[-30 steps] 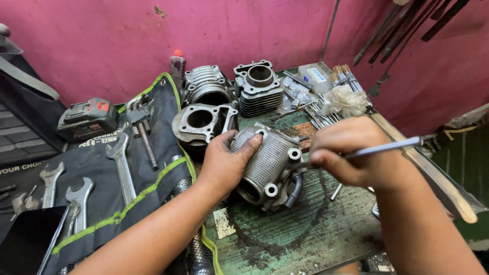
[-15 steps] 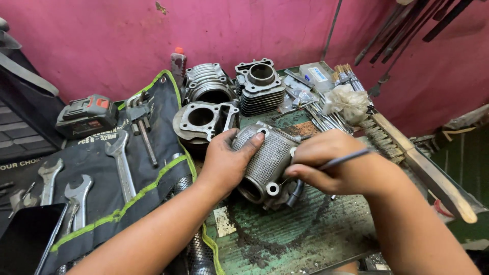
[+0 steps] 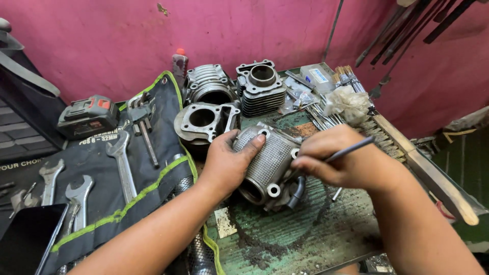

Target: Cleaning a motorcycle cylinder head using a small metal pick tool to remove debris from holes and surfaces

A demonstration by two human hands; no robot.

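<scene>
Even, fairly bright light, perhaps from overhead; soft shadows; sharp centre; slight wide-angle bending at the edges.

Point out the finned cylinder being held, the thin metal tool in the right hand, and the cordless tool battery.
finned cylinder [image 3: 272, 163], head view, on its ribbed side.
thin metal tool [image 3: 351, 149], head view, on the shaft above the right hand.
cordless tool battery [image 3: 87, 117], head view, on its dark casing.

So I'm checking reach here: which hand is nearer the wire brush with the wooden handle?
Right. The right hand is just left of the wire brush; the left hand is farther left, on the finned cylinder.
</scene>
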